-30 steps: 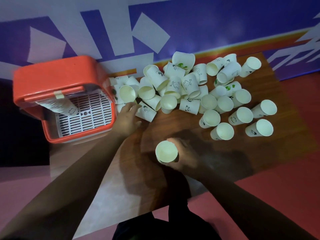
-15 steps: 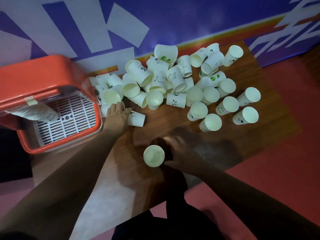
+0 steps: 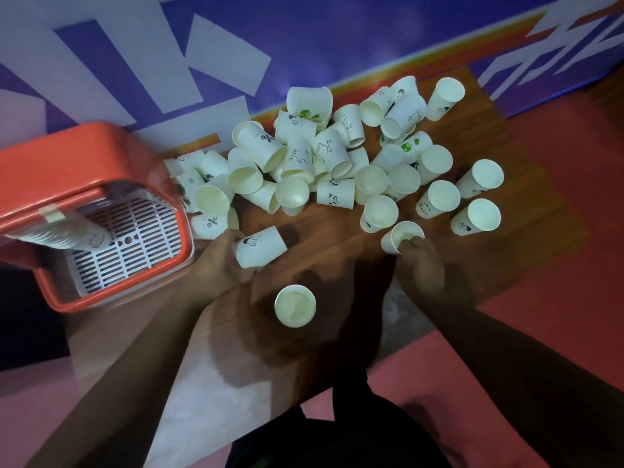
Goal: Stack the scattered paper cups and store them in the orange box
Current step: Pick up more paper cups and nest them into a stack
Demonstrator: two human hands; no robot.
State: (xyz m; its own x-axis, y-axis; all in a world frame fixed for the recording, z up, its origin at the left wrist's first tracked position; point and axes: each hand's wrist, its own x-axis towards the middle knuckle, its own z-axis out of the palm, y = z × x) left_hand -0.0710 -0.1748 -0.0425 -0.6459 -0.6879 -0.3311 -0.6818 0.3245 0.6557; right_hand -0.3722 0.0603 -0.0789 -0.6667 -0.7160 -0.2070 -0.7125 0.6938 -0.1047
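Head view: I see my left hand (image 3: 219,261) reaching in from the lower left, forearm stretched diagonally across the table (image 3: 320,244), fingers curled around a paper cup (image 3: 259,246) that lies on its side, mouth toward the lower left, with a small dark drawing on its wall. That hand sits just beside the front corner of the orange box (image 3: 84,157). My right hand (image 3: 422,265) comes in from the lower right, wrist bent down, fingertips pinching the near rim of a second cup (image 3: 401,236) that tilts with its mouth toward me; the hand is slightly blurred, so I cannot tell how firm the grip is.

Between the two forearms, a lone cup (image 3: 295,305) stands upright on the wood, open mouth up, touched by neither hand.

The rest of the white cups lie in a loose heap (image 3: 324,157) across the far half of the table, many on their sides and overlapping, some upright along the right edge. They carry small printed motifs: animal faces, green shapes, the word "HI".

The orange box sits at the left end of the table, open, with a white slotted grate (image 3: 128,244) at its bottom. A long nested stack of cups (image 3: 67,236) lies on its side inside, along the left.
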